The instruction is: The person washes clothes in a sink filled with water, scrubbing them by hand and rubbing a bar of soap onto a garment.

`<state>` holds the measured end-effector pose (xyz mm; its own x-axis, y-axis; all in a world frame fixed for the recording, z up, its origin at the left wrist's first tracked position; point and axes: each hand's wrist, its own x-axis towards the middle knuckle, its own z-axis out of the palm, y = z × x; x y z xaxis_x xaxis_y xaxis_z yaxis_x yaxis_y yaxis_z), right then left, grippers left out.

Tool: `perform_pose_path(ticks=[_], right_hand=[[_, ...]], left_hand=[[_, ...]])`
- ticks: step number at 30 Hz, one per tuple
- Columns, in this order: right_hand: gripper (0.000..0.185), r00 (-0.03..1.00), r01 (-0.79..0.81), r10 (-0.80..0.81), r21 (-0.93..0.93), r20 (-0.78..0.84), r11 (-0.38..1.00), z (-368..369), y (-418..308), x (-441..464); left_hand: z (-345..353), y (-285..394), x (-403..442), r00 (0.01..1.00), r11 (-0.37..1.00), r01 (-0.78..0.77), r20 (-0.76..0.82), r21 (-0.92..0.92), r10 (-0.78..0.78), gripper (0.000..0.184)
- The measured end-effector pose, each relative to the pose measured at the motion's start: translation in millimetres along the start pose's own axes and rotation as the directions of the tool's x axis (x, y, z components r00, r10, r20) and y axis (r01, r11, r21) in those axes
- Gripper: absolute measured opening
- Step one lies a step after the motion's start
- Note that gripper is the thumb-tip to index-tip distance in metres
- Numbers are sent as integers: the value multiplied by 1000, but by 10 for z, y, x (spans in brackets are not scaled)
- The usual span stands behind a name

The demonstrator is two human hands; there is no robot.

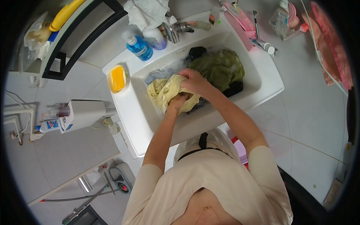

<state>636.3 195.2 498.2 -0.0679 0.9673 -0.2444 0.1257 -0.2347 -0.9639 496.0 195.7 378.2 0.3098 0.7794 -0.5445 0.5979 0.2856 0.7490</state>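
A wet, pale yellow garment is bunched up in the left half of the white sink. My left hand is pushed into its folds, most of the fingers hidden by the cloth. Across the top of the same garment lies my right hand, its fingers curled and pinching the fabric. Beside it on the right, an olive green garment sits in the soapy water, with dark cloth showing around its edges. Greyish-blue cloth or suds show behind the yellow garment.
On the sink's rim stand a yellow soap bar in a dish, a blue pump bottle, a white bottle and the metal faucet. A pink holder and a tube lie at the right corner. A toilet tank is left.
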Motion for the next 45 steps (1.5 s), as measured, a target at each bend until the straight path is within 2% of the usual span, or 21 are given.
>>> perform_pose_path(ticks=[2,5,7,9,11,14,15,17,20,23,24,27,29,30,33,34,36,38,39,43,45], right_hand=[[33,998,35,-40,122,39,992,-64,115,-20],[37,996,84,-85,-59,-12,995,-100,252,-31],[39,996,-81,72,-210,-49,974,-136,273,-45],[43,982,-189,170,-372,-84,909,-177,346,-39],[50,971,-236,213,-539,-107,808,-205,553,28],[38,963,-268,205,-570,-174,776,-230,641,100],[33,984,-173,89,-688,-155,704,-265,743,146],[26,989,6,-134,-873,-69,488,-396,974,217],[21,955,-83,-205,-853,-216,514,-640,843,227],[27,974,-190,-33,-895,-222,404,-917,627,328],[28,957,-157,-180,-929,-227,335,-1031,657,342],[26,929,-202,-216,-901,-300,383,-1318,547,401],[24,849,-252,-85,-540,-522,803,-1282,276,226],[24,806,-241,24,-292,-591,926,-1244,210,144],[29,920,-85,-242,-761,-307,643,-1214,825,75],[31,954,-189,-54,-729,-295,658,-1177,823,5],[37,916,-396,318,-674,-244,624,-1102,788,-148],[35,941,-194,-111,-780,-318,595,-882,731,-222],[34,889,-103,-324,-830,-324,548,-755,670,-207],[36,907,254,-418,-855,49,452,-369,351,106],[35,838,306,-536,-904,106,300,-254,775,327]], left_hand=[[135,-418,178,992,994,-112,-63,15,113,56],[217,-419,103,973,983,12,-229,183,31,55],[111,-296,127,987,985,157,-43,79,-154,59],[34,-136,4,976,962,216,52,-165,-210,60],[-56,179,-375,986,828,153,28,-540,-164,60],[-259,794,-772,984,872,11,-150,-490,-97,33],[-316,994,-902,975,871,-38,-208,-489,-75,20],[-518,1092,-925,995,813,-95,-64,-574,71,28],[-797,1311,-1083,990,825,-138,-50,-548,133,22],[-870,1396,-1208,980,789,-194,-80,-583,181,16],[-949,1292,-1147,972,759,-211,-50,-616,229,15],[-937,1120,-1047,961,648,-236,-74,-724,267,17],[-861,926,-925,972,564,-210,-111,-798,205,20],[-779,738,-810,981,514,-183,-124,-838,147,22],[-535,417,-620,998,231,-49,-36,-972,58,28],[-437,366,-589,998,106,6,11,-994,54,31],[-221,263,-593,999,252,-6,-17,-968,-40,40],[16,97,-550,994,427,-56,-93,-903,-66,56],[79,57,-551,993,499,-53,-99,-865,-67,59],[198,-2,-579,987,681,-123,-158,-722,11,63],[199,-55,-582,968,759,-233,-223,-609,118,61]])
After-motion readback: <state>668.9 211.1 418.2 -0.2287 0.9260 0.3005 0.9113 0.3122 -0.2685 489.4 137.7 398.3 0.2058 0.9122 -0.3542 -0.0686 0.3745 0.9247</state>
